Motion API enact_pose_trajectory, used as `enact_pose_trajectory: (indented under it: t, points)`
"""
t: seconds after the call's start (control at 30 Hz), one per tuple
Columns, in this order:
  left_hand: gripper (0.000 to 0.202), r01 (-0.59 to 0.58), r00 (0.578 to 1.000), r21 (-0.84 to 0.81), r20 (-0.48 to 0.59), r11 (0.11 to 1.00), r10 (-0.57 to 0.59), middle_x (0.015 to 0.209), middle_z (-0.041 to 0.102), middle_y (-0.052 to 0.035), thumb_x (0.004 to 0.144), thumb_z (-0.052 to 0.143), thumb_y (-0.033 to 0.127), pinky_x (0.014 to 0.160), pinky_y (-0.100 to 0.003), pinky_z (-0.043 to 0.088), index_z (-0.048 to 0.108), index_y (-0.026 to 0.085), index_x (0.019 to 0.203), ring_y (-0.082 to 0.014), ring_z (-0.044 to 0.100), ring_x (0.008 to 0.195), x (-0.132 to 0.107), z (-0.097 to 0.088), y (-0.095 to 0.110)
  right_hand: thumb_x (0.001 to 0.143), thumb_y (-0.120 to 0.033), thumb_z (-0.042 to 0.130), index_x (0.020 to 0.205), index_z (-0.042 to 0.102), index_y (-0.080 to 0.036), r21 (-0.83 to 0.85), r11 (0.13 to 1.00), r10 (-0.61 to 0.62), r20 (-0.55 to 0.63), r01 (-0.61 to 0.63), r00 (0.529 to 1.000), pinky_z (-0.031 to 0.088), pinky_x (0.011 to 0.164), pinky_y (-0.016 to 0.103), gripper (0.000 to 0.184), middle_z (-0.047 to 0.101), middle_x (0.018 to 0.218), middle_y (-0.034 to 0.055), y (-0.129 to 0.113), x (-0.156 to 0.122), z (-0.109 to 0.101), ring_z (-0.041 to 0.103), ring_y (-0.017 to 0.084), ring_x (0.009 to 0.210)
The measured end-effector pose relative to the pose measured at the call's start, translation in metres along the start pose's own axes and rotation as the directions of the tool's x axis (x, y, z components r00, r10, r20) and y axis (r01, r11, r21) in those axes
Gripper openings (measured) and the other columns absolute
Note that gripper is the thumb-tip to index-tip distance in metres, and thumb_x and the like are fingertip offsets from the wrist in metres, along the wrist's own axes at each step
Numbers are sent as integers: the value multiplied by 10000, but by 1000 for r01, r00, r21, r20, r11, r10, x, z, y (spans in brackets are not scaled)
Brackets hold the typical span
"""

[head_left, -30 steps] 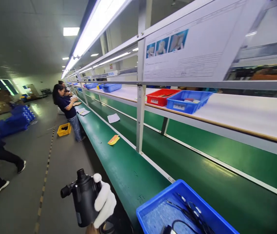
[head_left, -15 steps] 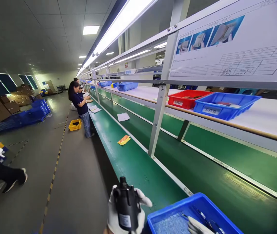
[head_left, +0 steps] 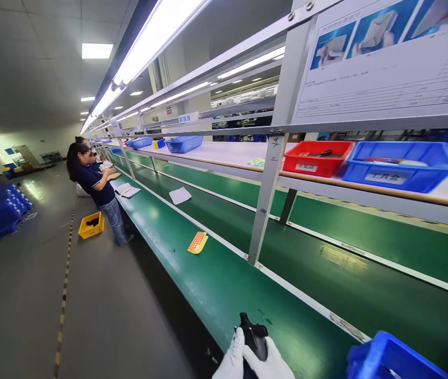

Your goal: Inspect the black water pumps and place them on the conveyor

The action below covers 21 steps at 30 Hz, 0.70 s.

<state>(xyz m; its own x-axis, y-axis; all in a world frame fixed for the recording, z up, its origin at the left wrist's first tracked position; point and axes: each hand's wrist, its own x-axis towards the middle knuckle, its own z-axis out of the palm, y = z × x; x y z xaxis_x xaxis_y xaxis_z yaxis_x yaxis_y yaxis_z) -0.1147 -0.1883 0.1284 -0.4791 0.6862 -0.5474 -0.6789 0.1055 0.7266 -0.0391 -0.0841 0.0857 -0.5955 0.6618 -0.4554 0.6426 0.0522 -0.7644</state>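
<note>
A black pump-like device [head_left: 254, 335] sticks up at the bottom edge of the view, over the near edge of the green conveyor table [head_left: 224, 284]. My left hand [head_left: 231, 359], in a white glove, is wrapped round its left side. My right hand [head_left: 268, 363], also gloved, is closed against its right side. Only the tops of both hands show; the device's lower part is hidden by them. A blue bin [head_left: 385, 355] sits on the table just right of my hands, cut off by the frame.
An orange-yellow card [head_left: 197, 242] and white papers [head_left: 180, 195] lie further along the belt. A metal post [head_left: 265, 200] carries a shelf with a red bin [head_left: 316, 158] and blue bin [head_left: 401, 166]. A person [head_left: 98, 189] stands at the line by a yellow crate [head_left: 91, 225].
The view has swung right and up. The device has sunk to the frame's bottom, and my right hand has left the blue bin and closed on it. The walking person at left is gone from view.
</note>
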Motion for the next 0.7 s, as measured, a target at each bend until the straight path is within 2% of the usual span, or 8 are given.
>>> enact_pose_trajectory:
  t: [0.07,0.13,0.3,0.47,0.53,0.57,0.63,0.7]
  points:
    - [871,-61,994,309,-66,949,86,1500,574,-180,769,748,677,1245,-370,296,601,131,1432,-337,467,1454,19,-24,11,803,-713,512,1233,609,-198,20,998,55,-102,-53,993,592,923,474,678,770,1137,188,-2,28,11,760,388,1040]
    - [938,-79,988,481,-78,873,132,1405,616,-215,749,757,686,1191,-390,362,563,99,1455,-336,562,1333,31,-45,20,798,-709,523,1194,630,-229,34,991,131,-196,-127,972,583,960,483,632,766,1153,190,-1,53,8,741,396,1103]
    - [728,-25,983,463,-149,886,105,1049,679,-134,739,716,710,940,-392,525,716,141,1194,-284,662,1010,40,-90,30,758,-639,587,940,689,-306,35,928,357,-361,-370,861,565,898,602,393,760,1091,236,17,96,-27,718,467,1099]
    - [591,-43,938,392,-302,919,173,977,664,-96,710,721,670,941,-388,533,724,181,1043,-270,670,972,40,-117,38,739,-629,669,1039,694,-217,43,832,511,-449,-553,733,520,900,687,510,647,1285,350,30,106,-52,630,527,1225]
    - [545,-63,920,361,-340,931,194,957,675,-91,708,738,654,938,-382,543,699,197,1002,-265,682,962,46,-114,42,810,-562,661,1204,646,-121,41,850,487,-442,-525,754,469,1028,677,592,594,1373,356,21,104,-52,584,495,1310]
    - [520,-76,912,349,-354,934,207,947,679,-87,705,757,643,931,-375,550,681,205,975,-261,687,957,51,-108,45,848,-523,639,1265,615,-85,38,881,443,-421,-472,792,436,1090,653,606,580,1404,344,12,101,-48,563,469,1345]
    - [477,-111,897,332,-372,937,239,949,681,-79,716,791,612,906,-357,565,644,210,925,-252,696,949,65,-88,51,908,-484,560,1305,611,-77,41,959,279,-329,-282,902,405,1169,549,571,607,1418,284,-13,89,-32,565,393,1365]
    - [418,-153,884,321,-378,935,275,985,681,-72,805,763,567,881,-359,579,631,195,942,-229,699,934,78,-62,59,945,-533,457,1231,694,-155,88,996,26,-172,-11,985,450,1151,359,530,695,1358,157,-43,72,-9,624,288,1312]
